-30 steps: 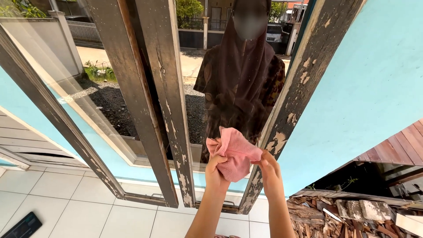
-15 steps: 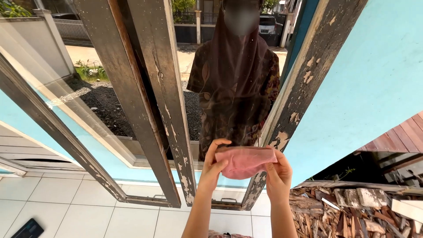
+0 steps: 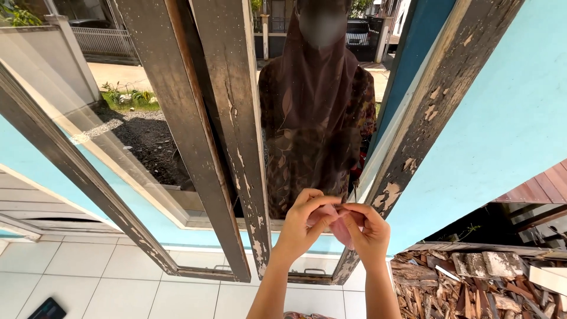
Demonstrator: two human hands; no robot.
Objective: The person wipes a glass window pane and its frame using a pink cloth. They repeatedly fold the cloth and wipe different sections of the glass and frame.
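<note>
A pink cloth is bunched small between my two hands, mostly hidden by my fingers. My left hand and my right hand both pinch it, fingertips meeting in front of the lower part of a glass window pane. The pane shows a dark reflection of a person in a headscarf and patterned top. Worn wooden window frames with peeling paint stand to the left and right of my hands.
A turquoise wall runs to the right. Below it lies a pile of wood scraps and bark. White floor tiles spread at lower left, with a dark phone-like object on them. Another glass pane is at the left.
The pink cloth was held open and wide against the glass, then stretched between both hands; now it is gathered into a small wad and my hands have come together.
</note>
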